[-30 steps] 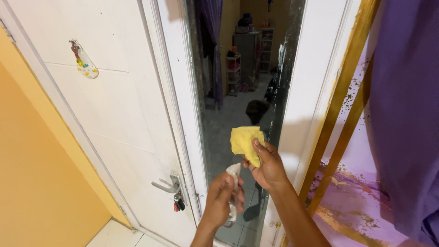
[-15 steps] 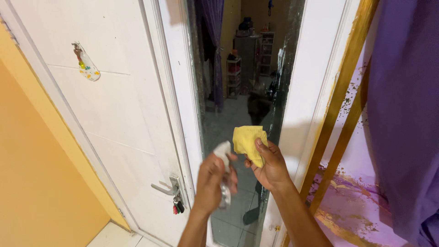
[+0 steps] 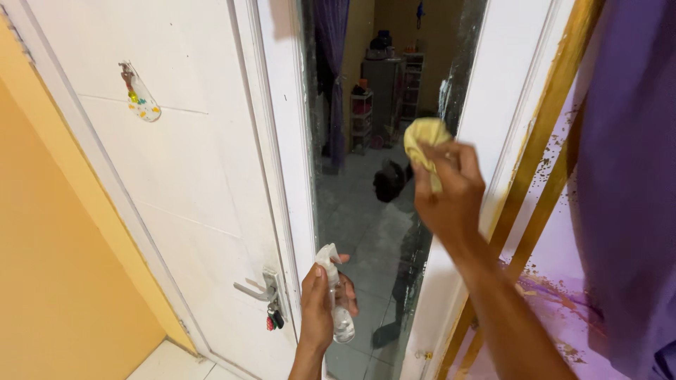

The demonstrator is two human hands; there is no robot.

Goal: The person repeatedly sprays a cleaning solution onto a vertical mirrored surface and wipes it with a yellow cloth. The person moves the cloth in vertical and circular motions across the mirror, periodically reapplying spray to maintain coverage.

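Observation:
My right hand (image 3: 448, 190) holds a crumpled yellow cloth (image 3: 425, 137) pressed against a tall narrow mirror (image 3: 366, 211) in a white frame. The cloth sits near the mirror's right edge, at about mid height of the view. Lower down, my left hand (image 3: 318, 304) grips a small clear spray bottle (image 3: 336, 299) in front of the mirror's lower left part, nozzle upward. The glass reflects a tiled floor, shelves and a purple curtain.
A white door (image 3: 176, 183) stands left of the mirror, with a metal handle (image 3: 255, 287) and keys (image 3: 274, 320). A small speckled hanger (image 3: 141, 95) hangs on the door. An orange wall (image 3: 56, 281) is far left. Purple fabric (image 3: 627, 176) and a gold-striped wall (image 3: 542, 183) are right.
My right hand has carried the yellow cloth upward and rightward on the mirror. My left hand has dropped lower with the spray bottle after being raised half a second ago.

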